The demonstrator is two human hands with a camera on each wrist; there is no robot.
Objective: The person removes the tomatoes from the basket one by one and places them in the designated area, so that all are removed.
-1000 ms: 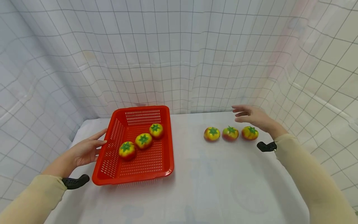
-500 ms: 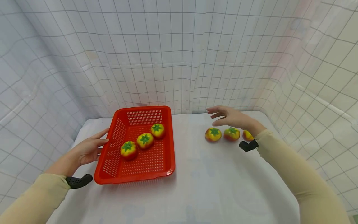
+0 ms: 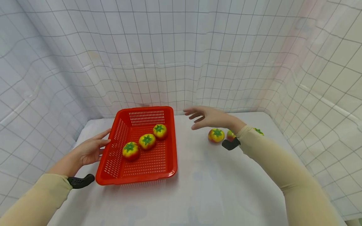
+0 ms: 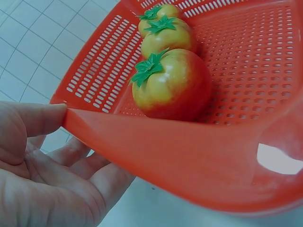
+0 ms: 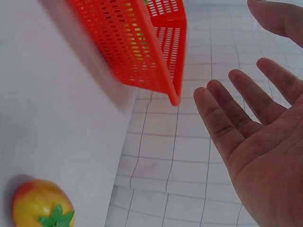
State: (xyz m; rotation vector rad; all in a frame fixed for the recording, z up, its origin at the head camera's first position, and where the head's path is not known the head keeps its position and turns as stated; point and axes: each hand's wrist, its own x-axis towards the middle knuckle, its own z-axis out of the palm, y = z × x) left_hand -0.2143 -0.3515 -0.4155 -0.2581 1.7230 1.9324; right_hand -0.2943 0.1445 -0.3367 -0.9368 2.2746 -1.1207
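A red plastic basket (image 3: 135,179) with slotted sides stands at the left of the table. Three yellow-and-red tomatoes with green leafy tops lie inside; the nearest tomato (image 4: 173,87) is largest in the left wrist view. My left hand (image 3: 90,151) holds the basket's left rim, thumb at the edge and fingers below it on the outside. Right of the basket, my right hand (image 3: 209,117) hovers over the back of the table, fingers spread and nothing in them. Below its wrist sits a tomato (image 3: 216,135); two more tomatoes are partly hidden by the right forearm.
A white table (image 3: 198,191) bears everything. White grid-patterned curtains (image 3: 186,56) hang close behind its back edge and along both sides. Black straps with wrist devices (image 3: 81,181) sit on both wrists.
My right hand has moved left with nothing in it, from above the rightmost tomato past the row toward the basket. The left hand has stayed on the basket rim.
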